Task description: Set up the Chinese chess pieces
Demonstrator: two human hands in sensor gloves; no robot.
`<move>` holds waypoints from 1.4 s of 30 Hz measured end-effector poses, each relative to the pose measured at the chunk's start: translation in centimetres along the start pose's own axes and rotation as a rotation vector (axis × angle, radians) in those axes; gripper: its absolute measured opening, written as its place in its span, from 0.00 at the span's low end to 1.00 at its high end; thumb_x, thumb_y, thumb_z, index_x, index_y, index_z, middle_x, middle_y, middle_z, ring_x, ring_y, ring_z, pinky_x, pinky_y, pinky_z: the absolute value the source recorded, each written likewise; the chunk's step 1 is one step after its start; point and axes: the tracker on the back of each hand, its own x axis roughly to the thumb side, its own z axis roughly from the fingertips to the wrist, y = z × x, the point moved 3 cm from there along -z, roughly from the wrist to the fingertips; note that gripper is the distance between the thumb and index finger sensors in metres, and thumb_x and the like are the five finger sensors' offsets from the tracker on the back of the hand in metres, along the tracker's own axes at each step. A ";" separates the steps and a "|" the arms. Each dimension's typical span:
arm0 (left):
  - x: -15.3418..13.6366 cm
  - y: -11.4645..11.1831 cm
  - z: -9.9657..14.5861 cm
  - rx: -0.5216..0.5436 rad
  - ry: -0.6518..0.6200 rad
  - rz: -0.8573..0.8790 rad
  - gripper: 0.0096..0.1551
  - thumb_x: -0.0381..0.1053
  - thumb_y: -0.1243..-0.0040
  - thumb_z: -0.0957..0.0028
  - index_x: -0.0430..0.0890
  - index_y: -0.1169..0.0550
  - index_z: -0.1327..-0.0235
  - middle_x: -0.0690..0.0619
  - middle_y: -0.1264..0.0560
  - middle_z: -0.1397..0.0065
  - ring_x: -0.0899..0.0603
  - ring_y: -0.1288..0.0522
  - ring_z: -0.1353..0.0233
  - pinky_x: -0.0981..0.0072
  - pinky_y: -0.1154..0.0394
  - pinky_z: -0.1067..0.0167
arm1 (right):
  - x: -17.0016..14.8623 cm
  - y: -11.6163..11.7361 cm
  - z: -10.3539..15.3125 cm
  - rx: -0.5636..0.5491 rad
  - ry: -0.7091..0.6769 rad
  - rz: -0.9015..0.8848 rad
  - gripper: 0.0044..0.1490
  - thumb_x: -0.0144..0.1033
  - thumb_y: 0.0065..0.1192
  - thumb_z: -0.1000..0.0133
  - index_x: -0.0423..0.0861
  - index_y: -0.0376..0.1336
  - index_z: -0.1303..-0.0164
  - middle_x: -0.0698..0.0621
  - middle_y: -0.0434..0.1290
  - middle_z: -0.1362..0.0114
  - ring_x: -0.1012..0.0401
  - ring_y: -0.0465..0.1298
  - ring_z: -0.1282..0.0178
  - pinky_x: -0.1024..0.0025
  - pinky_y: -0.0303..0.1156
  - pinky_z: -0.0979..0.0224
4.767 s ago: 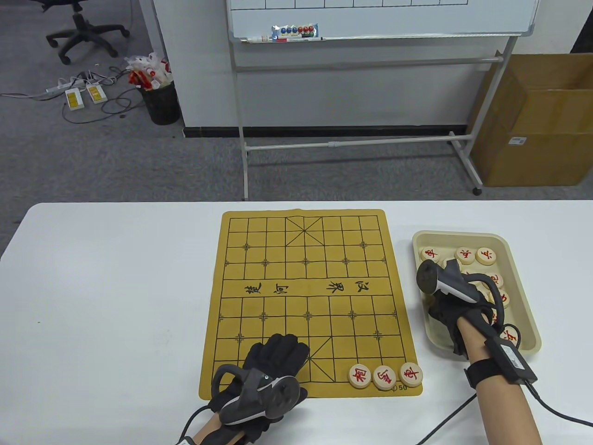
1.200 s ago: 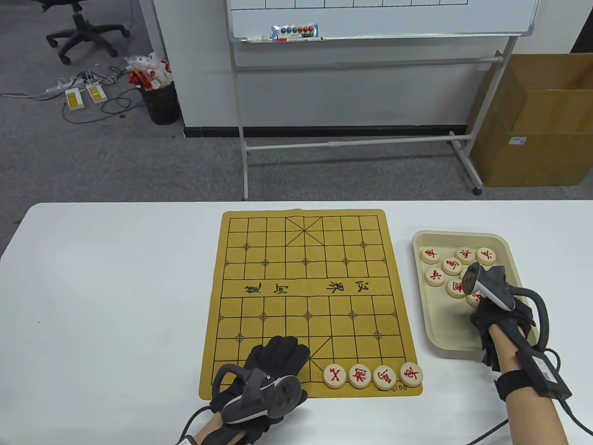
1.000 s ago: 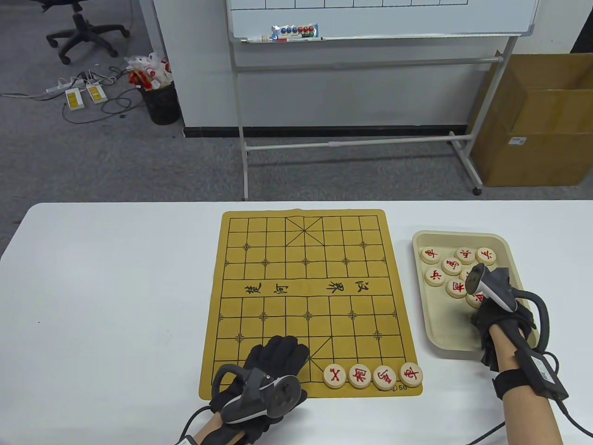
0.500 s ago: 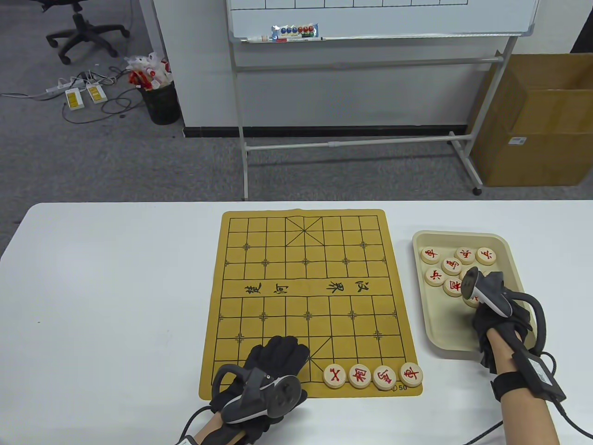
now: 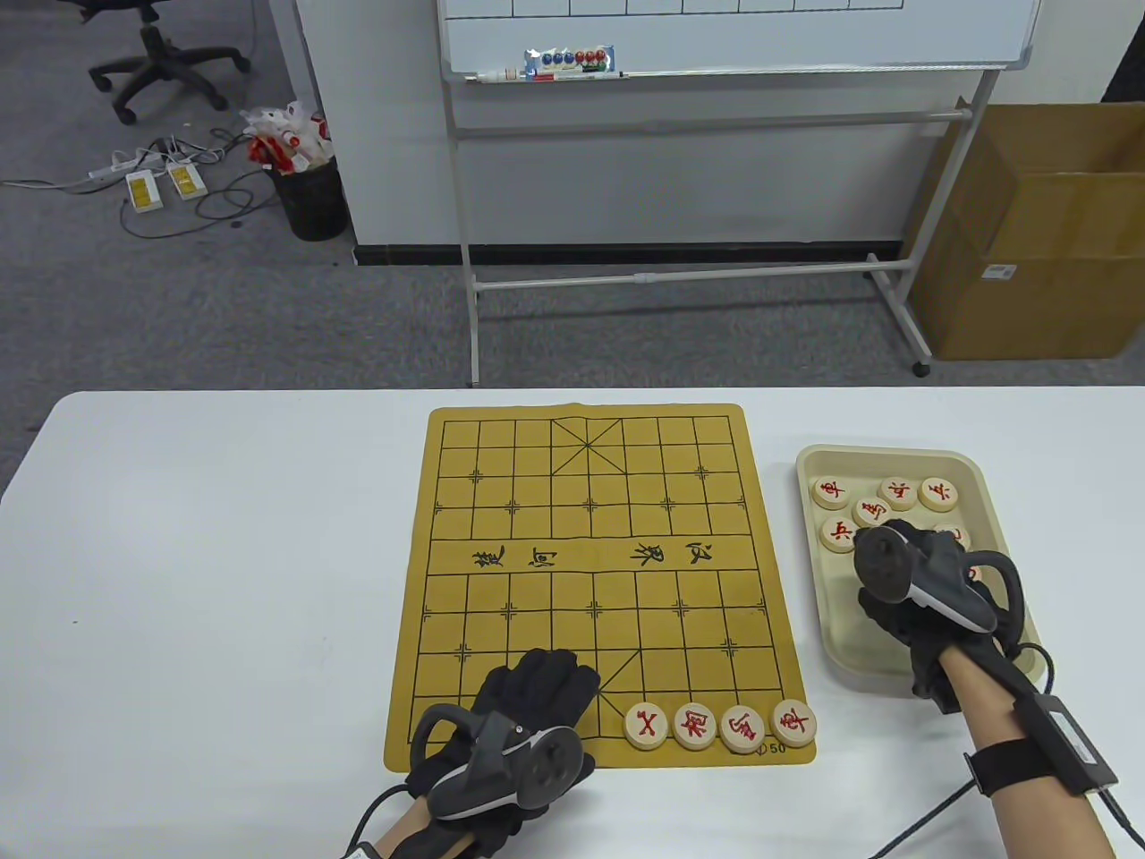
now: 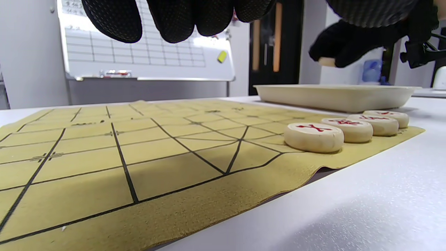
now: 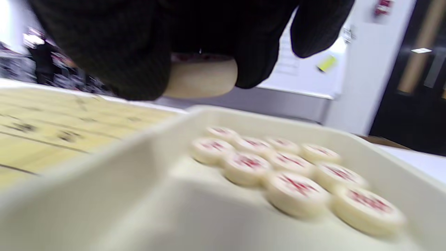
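Looking across the surface (image 5: 224, 537), I see the board (image 5: 590, 582) lying where it was, with the tray (image 5: 984, 483) just beside its right edge. My left hand (image 5: 528, 716) has not moved over the last few seconds: it rests on the board's near-left corner, and in the left wrist view its fingers (image 6: 174, 17) hang loose over the mat, holding nothing.

The real change is at my right hand (image 5: 903, 608). Half a second ago it was down among the loose pieces (image 5: 881, 494) in the tray; now it has shifted toward the tray's near-left part and lifted. The right wrist view, though blurred, shows its fingers (image 7: 115, 59) pinching a single piece (image 7: 202, 78) by its rim, clear above the tray floor. The left wrist view agrees, showing a pale disc in those fingers above the tray's rim.

The row (image 5: 720, 725) on the board's near edge has grown from three pieces to four since the earliest picture. I judge the held piece is the fifth, bound for the point just left of the row, at the middle of the near rank. I cannot read its character. Most pieces remain in the tray, so the setup is at an early stage.
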 end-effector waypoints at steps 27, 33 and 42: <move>0.1 -0.1 0.1 0.001 -0.004 0.002 0.51 0.69 0.51 0.61 0.53 0.46 0.22 0.47 0.45 0.15 0.37 0.41 0.16 0.37 0.37 0.24 | 14.6 6.4 0.2 0.238 -0.364 0.175 0.45 0.48 0.73 0.53 0.50 0.60 0.24 0.47 0.68 0.21 0.54 0.79 0.27 0.43 0.64 0.19; 0.1 -0.2 0.1 -0.004 -0.004 -0.001 0.51 0.69 0.51 0.60 0.53 0.46 0.22 0.47 0.45 0.15 0.38 0.41 0.16 0.37 0.37 0.24 | 14.5 6.4 0.4 0.253 -0.348 0.181 0.46 0.49 0.70 0.51 0.50 0.58 0.22 0.47 0.66 0.19 0.53 0.77 0.25 0.42 0.63 0.19; 0.1 -0.2 0.1 -0.001 -0.003 0.000 0.51 0.69 0.51 0.60 0.53 0.46 0.22 0.47 0.45 0.15 0.37 0.41 0.16 0.37 0.37 0.24 | 6.9 -1.3 -0.8 0.103 -0.077 0.045 0.48 0.50 0.69 0.51 0.49 0.56 0.20 0.45 0.58 0.15 0.47 0.67 0.17 0.39 0.60 0.18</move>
